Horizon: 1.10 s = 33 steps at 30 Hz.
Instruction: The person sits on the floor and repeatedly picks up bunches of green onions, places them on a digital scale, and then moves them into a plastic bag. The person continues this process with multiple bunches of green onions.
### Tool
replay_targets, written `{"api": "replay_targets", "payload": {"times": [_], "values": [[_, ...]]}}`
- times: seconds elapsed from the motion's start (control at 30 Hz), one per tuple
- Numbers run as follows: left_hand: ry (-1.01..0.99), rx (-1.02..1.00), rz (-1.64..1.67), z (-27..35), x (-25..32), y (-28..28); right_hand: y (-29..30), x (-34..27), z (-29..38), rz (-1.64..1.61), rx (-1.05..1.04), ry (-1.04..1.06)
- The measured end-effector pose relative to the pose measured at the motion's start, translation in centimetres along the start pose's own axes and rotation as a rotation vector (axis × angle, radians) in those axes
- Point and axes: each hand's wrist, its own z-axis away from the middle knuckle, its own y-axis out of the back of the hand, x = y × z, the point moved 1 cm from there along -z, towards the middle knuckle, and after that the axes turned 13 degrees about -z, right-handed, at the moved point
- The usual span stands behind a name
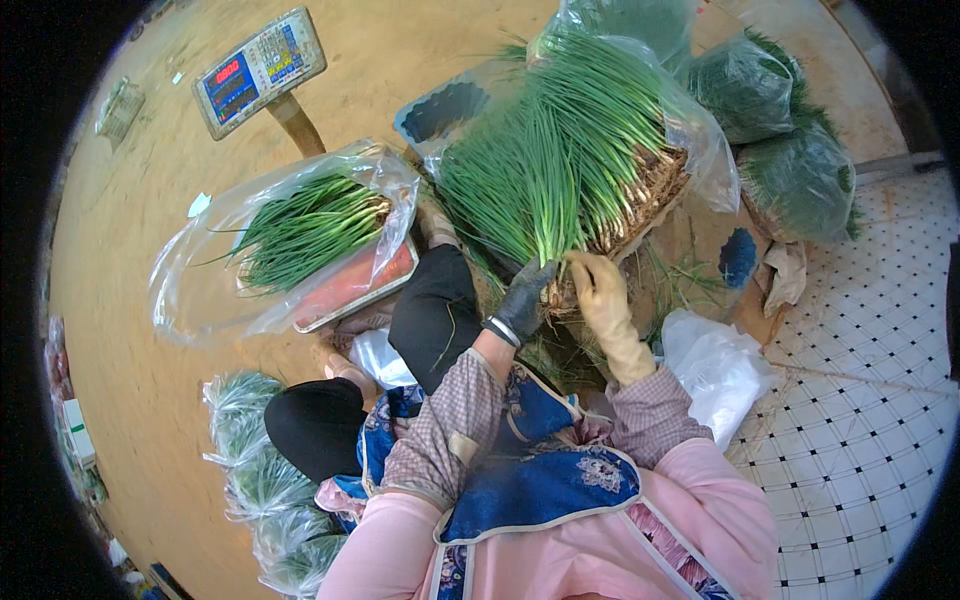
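My left hand (523, 300), in a dark grey glove, grips a bunch of green onions (553, 214) near its pale stem ends. Brown roots (559, 304) hang out below those fingers. Right beside the bunch is my right hand (602, 296) in a yellowish rubber glove, its fingers bent at the stems; whether it pinches any is hidden. Behind both hands lies a large pile of green onions (607, 120), roots toward me, partly inside a clear plastic bag (701, 161). Loose trimmings (679, 274) are scattered to the right of my right hand.
At left, a digital scale's display (259, 71) stands over its platform (360, 289), which bears green onions (315, 232) in an open clear bag (202, 289). Bagged greens lie at lower left (266, 480) and upper right (799, 176). White plastic bags (712, 371) rest by my right forearm.
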Motion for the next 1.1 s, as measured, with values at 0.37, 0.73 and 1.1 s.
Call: {"api": "replay_targets", "payload": {"times": [0.37, 0.73, 1.1], "values": [[-0.133, 0.007, -0.294, 0.9, 0.8, -0.2, 0.1, 0.6, -4.1, -0.600, -0.026, -0.659], [-0.022, -0.116, 0.138, 2.0, 1.7, -0.5, 3.8, -2.0, -1.8, -0.212, -0.460, -0.599], [-0.067, 0.097, -0.307, 1.0, 0.9, 0.5, 0.5, 0.7, -4.6, -0.063, -0.239, -0.659]]}}
